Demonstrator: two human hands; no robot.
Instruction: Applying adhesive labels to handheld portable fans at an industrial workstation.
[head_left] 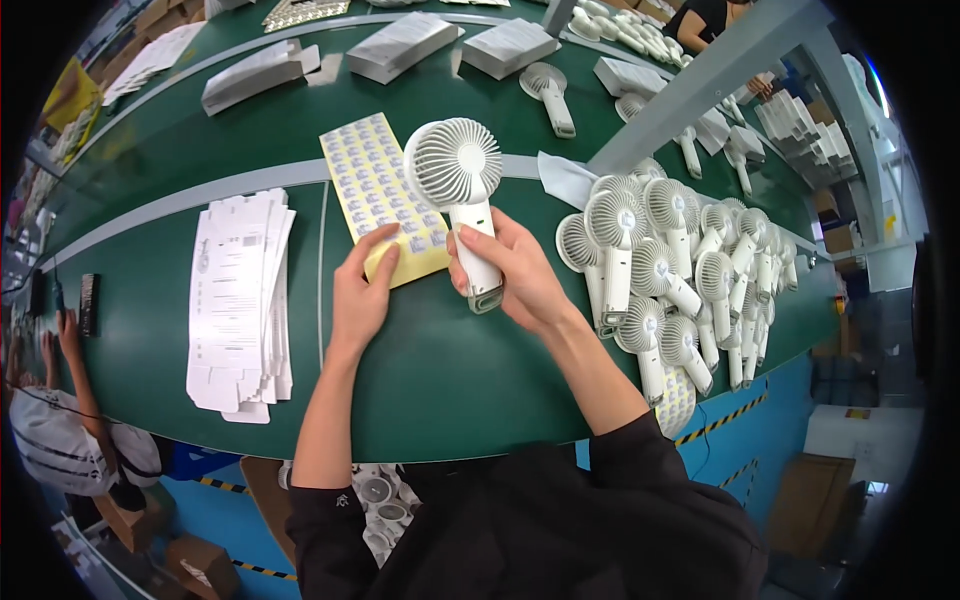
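Observation:
My right hand (518,272) is wrapped around the handle of a white handheld fan (458,165), held up over the green table with its round ribbed head at the top. My left hand (362,295) rests at the lower left part of a yellow sheet of small printed labels (372,170). Its thumb and forefinger lie over the sheet with their tips apart, and nothing shows between them. The fan covers part of the sheet's right side. A heap of similar white fans (652,268) lies to the right of my right hand.
A stack of flat white cartons (240,300) lies left. White boxes (403,47) and a single fan (547,95) sit beyond the grey strip. A grey metal post (690,95) slants across the right. Other people's arms (75,365) show at far left and upper right.

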